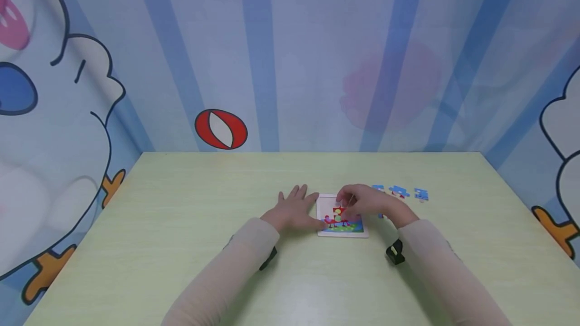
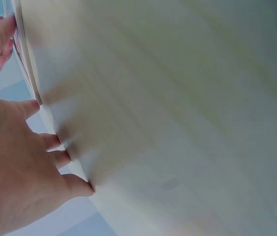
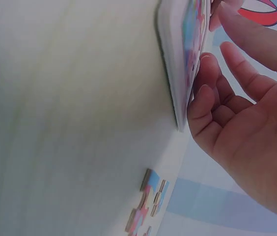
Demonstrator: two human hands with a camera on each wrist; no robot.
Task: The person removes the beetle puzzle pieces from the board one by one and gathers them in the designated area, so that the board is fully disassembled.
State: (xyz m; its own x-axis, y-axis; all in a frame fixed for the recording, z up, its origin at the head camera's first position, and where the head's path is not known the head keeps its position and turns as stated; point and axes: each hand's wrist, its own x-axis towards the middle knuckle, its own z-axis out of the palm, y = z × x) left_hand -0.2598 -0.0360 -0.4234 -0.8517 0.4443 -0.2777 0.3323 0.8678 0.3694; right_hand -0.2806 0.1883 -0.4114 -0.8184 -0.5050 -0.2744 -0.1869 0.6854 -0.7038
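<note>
A small jigsaw puzzle board [image 1: 342,234] with a pale frame lies on the table, its lower part filled with a picture in green, blue and red. Spread out at its left edge is my left hand [image 1: 294,214]; the thumb rests on the board's lower left and the index fingertip is at the upper left corner. My right hand [image 1: 366,201] is over the board's right side, covering part of the picture. In the right wrist view its thumb and index finger stand apart with no piece visible between them, while the other fingers [image 3: 203,98] bend beside the board.
Loose blue jigsaw pieces [image 1: 421,194] lie beyond and to the right of the board, partly behind my right hand. The pale table [image 1: 204,245] meets a blue striped backdrop [image 1: 299,64] at its far edge.
</note>
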